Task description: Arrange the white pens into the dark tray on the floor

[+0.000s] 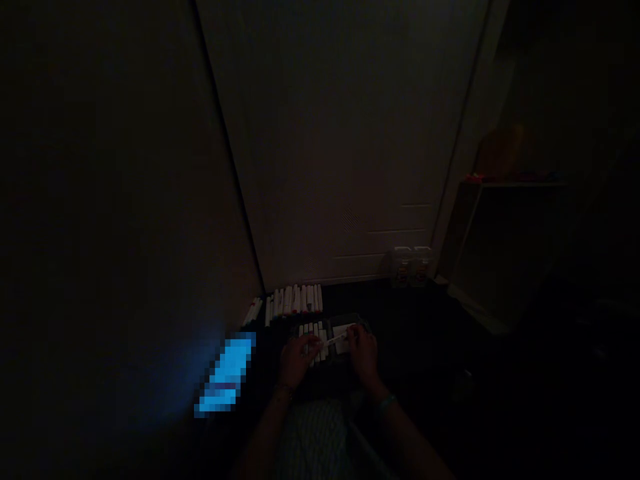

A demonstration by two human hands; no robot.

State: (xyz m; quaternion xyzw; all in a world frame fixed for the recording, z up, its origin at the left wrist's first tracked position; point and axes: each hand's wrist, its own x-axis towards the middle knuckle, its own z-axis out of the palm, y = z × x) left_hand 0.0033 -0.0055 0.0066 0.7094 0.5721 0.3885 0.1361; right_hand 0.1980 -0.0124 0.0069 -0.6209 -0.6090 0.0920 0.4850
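Note:
In dim light, my left hand [299, 353] and my right hand [362, 348] are close together over a dark case [353, 317]. A thin white marker [335, 338] spans the gap between them, slightly tilted, with the fingers of both hands closed on its ends. Several white markers [315, 328] stand side by side in the left part of the case, partly hidden by my left hand. Beneath the held marker, a pale flat piece [342, 347] lies in the right part; I cannot make out what it is.
Behind the case lies a row of white markers [295, 300], with a few more markers [253, 310] to its left. A glowing blue, blurred-out screen [227, 377] is at left. Two clear containers with handles [411, 268] stand by the wall. A low cabinet [515, 233] is at right.

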